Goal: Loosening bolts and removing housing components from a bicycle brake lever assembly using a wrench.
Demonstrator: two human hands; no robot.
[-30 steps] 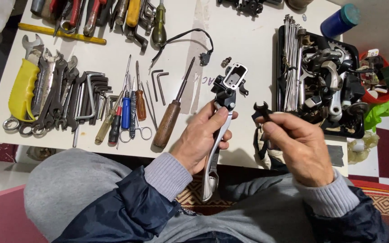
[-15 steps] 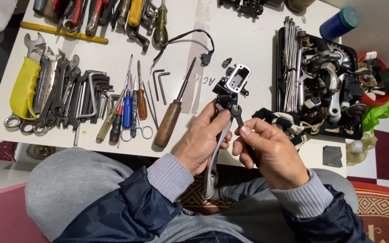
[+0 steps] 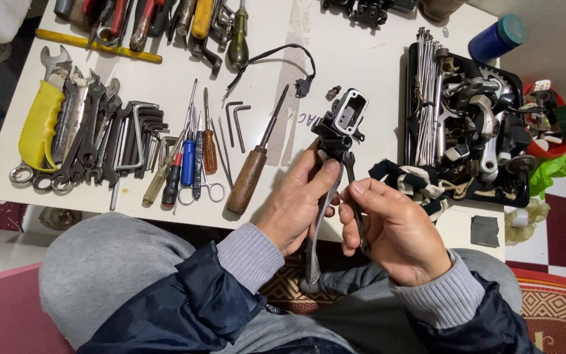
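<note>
While both forearms in gray cuffs and dark blue sleeves reach up from the bottom edge, the person's lap in gray trousers fills the nearest part of the view. The left hand (image 3: 296, 210) is wrapped around a metal brake lever assembly (image 3: 333, 170), its thumb pressed along the lever's upper shank; the long silver lever blade runs down toward 6 o'clock past the palm. The right hand (image 3: 393, 233), just at 3 o'clock of the left, pinches a thin dark tool (image 3: 355, 200) between thumb and fingers, its shaft touching the assembly just under the black clamp body. The assembly's open rectangular reservoir (image 3: 350, 111) points to 12 o'clock, over the near edge of the white table (image 3: 165, 85).

Beyond the hands, at 9 o'clock of the assembly, a wooden-handled screwdriver (image 3: 250, 176) lies on the table, then a row of small screwdrivers (image 3: 188, 167), bent hex keys (image 3: 144, 128) and a fan of spanners (image 3: 86, 134) beside a yellow-handled tool (image 3: 39, 121). At 3 o'clock a black tray (image 3: 466, 124) holds spokes and bicycle parts. Farther off, at 12 o'clock, pliers and screwdrivers (image 3: 191, 19) line the table's far edge, and a blue can (image 3: 496, 38) stands at 1 o'clock.
</note>
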